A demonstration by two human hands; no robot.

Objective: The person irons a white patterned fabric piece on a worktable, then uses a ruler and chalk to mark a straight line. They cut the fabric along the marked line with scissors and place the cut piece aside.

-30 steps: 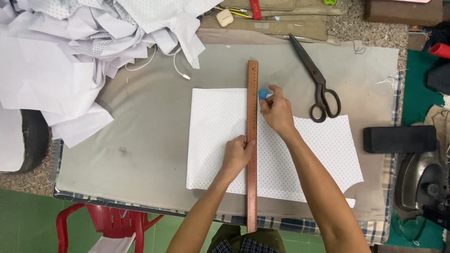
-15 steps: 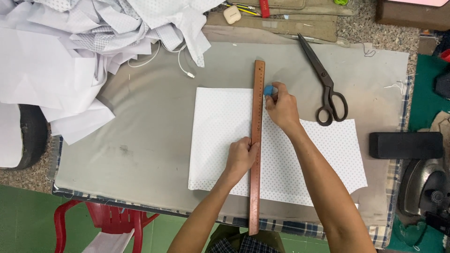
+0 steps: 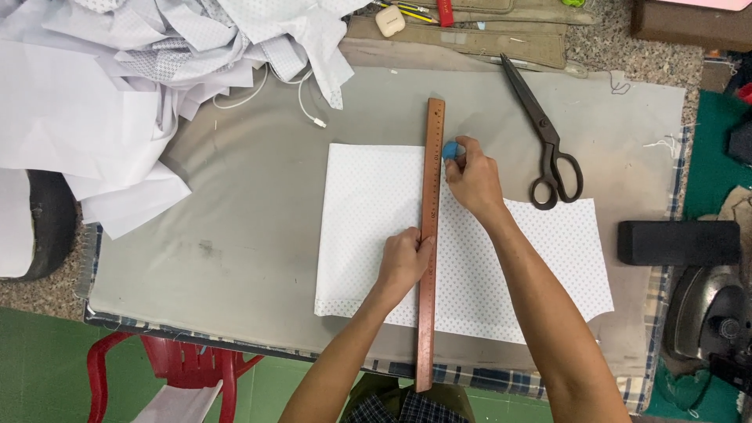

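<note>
One ruler point(image 3: 430, 235), one scissors point(image 3: 546, 137), one chalk point(image 3: 450, 150), two hands.

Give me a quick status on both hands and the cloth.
Left hand pressing wooden ruler flat on dotted white fabric. Right hand pinching blue chalk at ruler's edge. Scissors lie apart, right of it.

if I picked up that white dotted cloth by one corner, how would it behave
The dotted cloth would probably droop and fold, since it lies thin and flat. It looks light, so it may slide unless held; the left hand presses the ruler on it.
</note>
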